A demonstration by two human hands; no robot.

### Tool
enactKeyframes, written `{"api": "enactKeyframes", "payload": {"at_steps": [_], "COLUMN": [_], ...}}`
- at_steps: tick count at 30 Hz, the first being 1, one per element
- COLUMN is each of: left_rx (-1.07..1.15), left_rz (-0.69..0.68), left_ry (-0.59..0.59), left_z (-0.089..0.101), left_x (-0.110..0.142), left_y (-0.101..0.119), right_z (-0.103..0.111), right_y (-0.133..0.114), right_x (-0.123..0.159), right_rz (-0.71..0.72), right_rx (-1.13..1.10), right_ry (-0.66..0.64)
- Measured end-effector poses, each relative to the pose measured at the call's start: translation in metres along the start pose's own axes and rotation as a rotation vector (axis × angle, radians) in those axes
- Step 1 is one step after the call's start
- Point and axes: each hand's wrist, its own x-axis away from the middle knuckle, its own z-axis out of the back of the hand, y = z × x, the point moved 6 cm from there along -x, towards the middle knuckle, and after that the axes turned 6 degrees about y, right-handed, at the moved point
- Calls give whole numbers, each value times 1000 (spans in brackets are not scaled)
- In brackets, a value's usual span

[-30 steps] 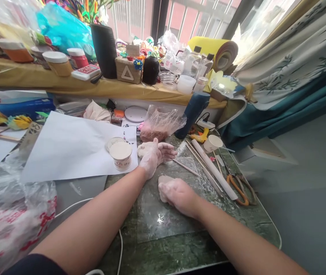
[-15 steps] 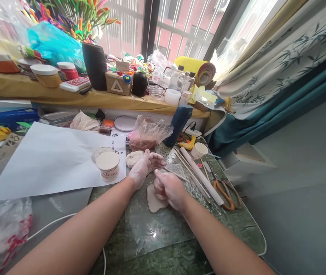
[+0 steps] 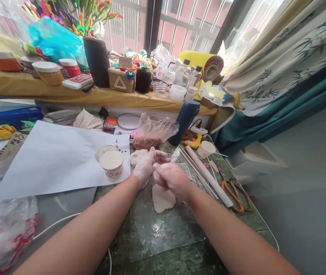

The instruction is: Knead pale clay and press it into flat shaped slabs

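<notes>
On the white sheet of paper (image 3: 57,156), left of the hands, stands a paper cup (image 3: 113,174) with red and dark print round its side, too small to read. At the lower left, a clear plastic bag (image 3: 11,233) carries bold red printing, crumpled past reading. Up on the ledge, a brown box (image 3: 122,79) shows a pale triangle outline, and a white bottle (image 3: 165,75) near the clear bottles bears pinkish lettering that does not resolve. A flat, rounded piece of clay-like material (image 3: 163,199) lies on the clear plastic sheet (image 3: 157,240), just below the right hand (image 3: 174,177), which covers its far edge from this angle; whether the two touch is hidden. A thicker pale lump (image 3: 138,157) sits beyond the left hand (image 3: 146,167), close by it, at the edge of the paper. The left hand is spread, thumb raised and fingers stretched out to the right, its skin dusted whitish. The right hand is curled in, fingers bent toward the thumb, right up against the left palm as seen from above; I can't make out whether anything is pinched in it, or whether the hands meet. Right of them lie a pale tube (image 3: 208,177) and orange-handled scissors (image 3: 233,196).
</notes>
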Motion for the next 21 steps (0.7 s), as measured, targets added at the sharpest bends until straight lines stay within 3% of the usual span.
{"api": "enactKeyframes", "payload": {"at_steps": [4, 7, 9, 12, 16, 21], "left_rx": [50, 86, 95, 108, 86, 45], "left_rz": [63, 53, 66, 94, 90, 69], "left_ry": [42, 23, 25, 31, 33, 47], "left_z": [3, 2, 2, 3, 5, 3], "left_x": [-3, -3, -3, -4, -8, -5], "left_y": [-4, -3, -3, -4, -5, -3], "right_z": [-11, -10, -10, -16, -26, -33], "right_y": [-6, -11, -9, 2, 15, 6], "right_x": [3, 7, 9, 9, 10, 27], "right_rz": [1, 118, 165, 138, 48, -18], "right_rx": [-137, -236, -168, -88, -158, -223], "right_ry": [-115, -31, 41, 68, 66, 53]}}
